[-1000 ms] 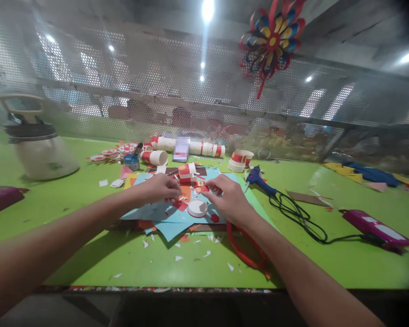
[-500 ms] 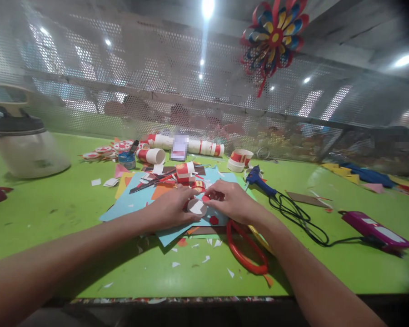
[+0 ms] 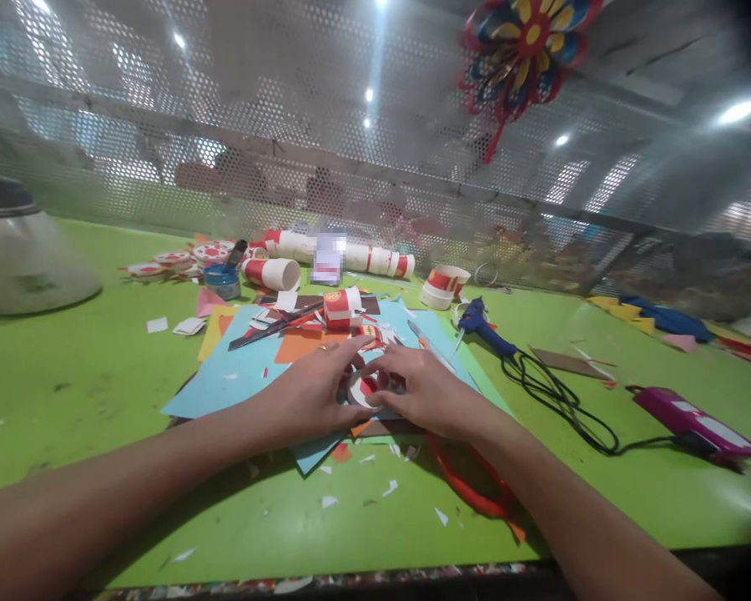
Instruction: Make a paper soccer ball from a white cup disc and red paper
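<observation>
Over the blue paper sheets (image 3: 225, 376), my left hand (image 3: 316, 384) curls round the left side of a small white round disc (image 3: 358, 394), thumb at its near edge. My right hand (image 3: 422, 391) has its fingers bent, thumb and fingertips at a red paper piece (image 3: 368, 386) that lies on the disc's top. The fingers partly hide both the disc and the red piece. Just beyond my hands are a red-and-white paper cup piece (image 3: 341, 307) and a pair of dark scissors or a similar long dark tool (image 3: 256, 334).
A blue glue gun (image 3: 485, 325) with a black cable to a purple power unit (image 3: 694, 421) lies on the right. A red ring-shaped handle (image 3: 469, 492) sits near my right forearm. Behind are a long paper-cup tube (image 3: 375, 259), a blue jar (image 3: 221, 282) and a white container (image 3: 31, 263).
My right hand has brought the red piece onto the white disc and now covers more of it. The view has shifted slightly, with the table items appearing a little displaced.
</observation>
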Motion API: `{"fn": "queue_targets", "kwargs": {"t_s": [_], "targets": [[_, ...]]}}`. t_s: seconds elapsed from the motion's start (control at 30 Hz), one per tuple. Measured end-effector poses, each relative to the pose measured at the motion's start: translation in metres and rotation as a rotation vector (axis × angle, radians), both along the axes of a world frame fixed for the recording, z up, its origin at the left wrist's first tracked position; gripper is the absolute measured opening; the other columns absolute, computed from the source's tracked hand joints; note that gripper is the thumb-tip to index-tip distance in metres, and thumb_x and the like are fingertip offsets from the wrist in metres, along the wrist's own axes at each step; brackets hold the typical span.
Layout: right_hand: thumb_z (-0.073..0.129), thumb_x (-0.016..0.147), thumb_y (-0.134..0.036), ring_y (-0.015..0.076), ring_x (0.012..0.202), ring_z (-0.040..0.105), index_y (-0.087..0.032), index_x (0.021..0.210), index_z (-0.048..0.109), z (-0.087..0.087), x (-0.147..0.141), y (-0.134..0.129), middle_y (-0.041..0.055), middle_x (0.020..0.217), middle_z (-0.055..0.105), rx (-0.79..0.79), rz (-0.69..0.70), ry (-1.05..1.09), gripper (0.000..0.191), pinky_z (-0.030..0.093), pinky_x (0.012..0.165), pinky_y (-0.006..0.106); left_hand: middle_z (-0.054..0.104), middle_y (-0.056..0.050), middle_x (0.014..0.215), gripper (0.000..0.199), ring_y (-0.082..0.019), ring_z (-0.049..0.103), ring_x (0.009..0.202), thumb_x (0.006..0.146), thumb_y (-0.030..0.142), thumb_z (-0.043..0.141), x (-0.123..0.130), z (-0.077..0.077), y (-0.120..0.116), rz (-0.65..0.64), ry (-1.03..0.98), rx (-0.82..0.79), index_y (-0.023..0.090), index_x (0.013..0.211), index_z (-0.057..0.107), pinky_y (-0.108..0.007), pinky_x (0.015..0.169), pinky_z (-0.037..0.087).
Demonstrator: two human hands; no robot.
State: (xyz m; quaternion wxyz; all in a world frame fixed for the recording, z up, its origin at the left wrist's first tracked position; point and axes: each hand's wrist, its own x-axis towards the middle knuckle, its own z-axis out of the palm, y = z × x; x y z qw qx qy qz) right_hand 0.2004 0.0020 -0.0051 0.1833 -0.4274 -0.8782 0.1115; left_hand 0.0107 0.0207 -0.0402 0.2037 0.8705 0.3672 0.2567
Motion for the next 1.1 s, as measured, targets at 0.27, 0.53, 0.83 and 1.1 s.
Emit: {"fn": "queue_targets", "kwargs": {"t_s": [0.27, 0.53, 0.83, 1.1], "targets": [[0.064, 0.082, -0.019, 0.0136, 0.065, 0.053, -0.014, 0.088, 0.071, 0.014, 0.015, 0.003, 0.0027, 0.076, 0.064, 0.038, -0.212, 0.322, 0.01, 0.043, 0.062, 0.027, 0.064, -0.01, 0.11, 0.08, -0.026, 0.062, 0.091, 0.074, 0.036, 0.069, -0.003, -0.001, 0.001, 0.014, -0.005, 0.008, 0.022, 0.143, 0.03, -0.04, 0.078, 0.05], [0.056, 0.089, -0.037, 0.0149, 0.066, 0.058, -0.016, 0.101, 0.064, 0.012, 0.017, 0.008, 0.0038, 0.077, 0.064, -0.366, -0.253, 0.526, 0.026, 0.047, 0.058, 0.027, 0.061, -0.008, 0.122, 0.078, -0.024, 0.059, 0.106, 0.078, 0.029, 0.067, -0.009, 0.009, -0.004, -0.038, -0.103, 0.072, 0.029, 0.144, 0.025, -0.038, 0.089, 0.049], [0.07, 0.078, -0.035, 0.01, 0.052, 0.054, -0.017, 0.114, 0.057, 0.012, 0.0, -0.006, -0.0002, 0.072, 0.064, -0.717, -0.203, 0.782, 0.042, 0.043, 0.051, 0.024, 0.058, -0.008, 0.129, 0.076, -0.024, 0.056, 0.116, 0.082, 0.03, 0.066, -0.013, 0.019, -0.008, -0.062, -0.137, 0.157, 0.031, 0.144, 0.022, -0.039, 0.095, 0.047], [0.073, 0.072, -0.029, 0.008, 0.046, 0.048, -0.015, 0.106, 0.062, 0.009, -0.009, -0.009, -0.0061, 0.057, 0.058, -0.684, -0.264, 0.846, 0.037, 0.041, 0.05, 0.022, 0.057, -0.009, 0.131, 0.075, -0.025, 0.056, 0.117, 0.083, 0.03, 0.064, -0.014, 0.018, -0.008, -0.076, -0.122, 0.16, 0.032, 0.144, 0.02, -0.04, 0.094, 0.047]]}}
